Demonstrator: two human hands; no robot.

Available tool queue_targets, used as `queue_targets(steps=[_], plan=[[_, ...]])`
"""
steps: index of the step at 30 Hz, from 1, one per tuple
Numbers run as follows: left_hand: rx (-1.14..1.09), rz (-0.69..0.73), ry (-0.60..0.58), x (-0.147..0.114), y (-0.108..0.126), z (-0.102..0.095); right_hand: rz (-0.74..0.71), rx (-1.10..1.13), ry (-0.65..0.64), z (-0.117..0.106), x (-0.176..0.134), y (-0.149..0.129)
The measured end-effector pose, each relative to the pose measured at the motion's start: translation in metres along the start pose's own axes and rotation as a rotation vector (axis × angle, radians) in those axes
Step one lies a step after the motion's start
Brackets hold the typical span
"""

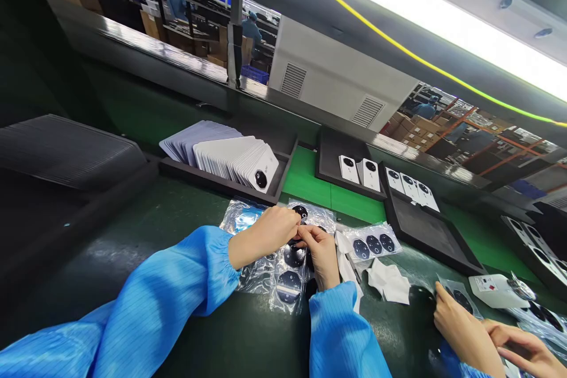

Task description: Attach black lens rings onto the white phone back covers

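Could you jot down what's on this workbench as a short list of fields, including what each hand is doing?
left hand: pinching at a clear plastic strip of round black discs
right hand: touching the same strip from the other side
behind hands: black tray with a leaning row of white phone backs
right of hands: white cloth, another strip of discs
far right: a co-worker's hands

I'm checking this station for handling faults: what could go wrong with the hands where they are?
The left hand and right hand pinch a small dark round part over loose plastic strips; it could slip and drop among them. A co-worker's hand works close by, so parts might get mixed.
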State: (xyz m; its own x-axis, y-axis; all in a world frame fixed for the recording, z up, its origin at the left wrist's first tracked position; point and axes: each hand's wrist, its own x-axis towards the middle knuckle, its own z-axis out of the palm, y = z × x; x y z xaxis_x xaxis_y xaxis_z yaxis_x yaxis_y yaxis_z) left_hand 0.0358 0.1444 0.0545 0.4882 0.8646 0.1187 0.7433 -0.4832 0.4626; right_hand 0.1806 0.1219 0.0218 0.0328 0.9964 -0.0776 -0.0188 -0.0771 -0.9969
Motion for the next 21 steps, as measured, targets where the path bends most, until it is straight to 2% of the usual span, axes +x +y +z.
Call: queue_targets(steps=[7,11,17,21], plan=[[0.025,0.014,0.004,0.002,-0.003,0.001,-0.031,-0.078,0.004,0.0,0.001,0.003],[0.032,0.04,0.06,0.005,-0.008,0.004,-0.051,-0.169,0.013,0.001,0.001,0.006],[0.146,0.075,0.244,0.008,-0.017,0.009,-0.171,-0.49,0.116,-0.001,-0.004,0.007],[0.204,0.074,0.294,0.009,-0.02,0.016,-0.314,-0.725,0.178,-0.004,-0.009,0.005]])
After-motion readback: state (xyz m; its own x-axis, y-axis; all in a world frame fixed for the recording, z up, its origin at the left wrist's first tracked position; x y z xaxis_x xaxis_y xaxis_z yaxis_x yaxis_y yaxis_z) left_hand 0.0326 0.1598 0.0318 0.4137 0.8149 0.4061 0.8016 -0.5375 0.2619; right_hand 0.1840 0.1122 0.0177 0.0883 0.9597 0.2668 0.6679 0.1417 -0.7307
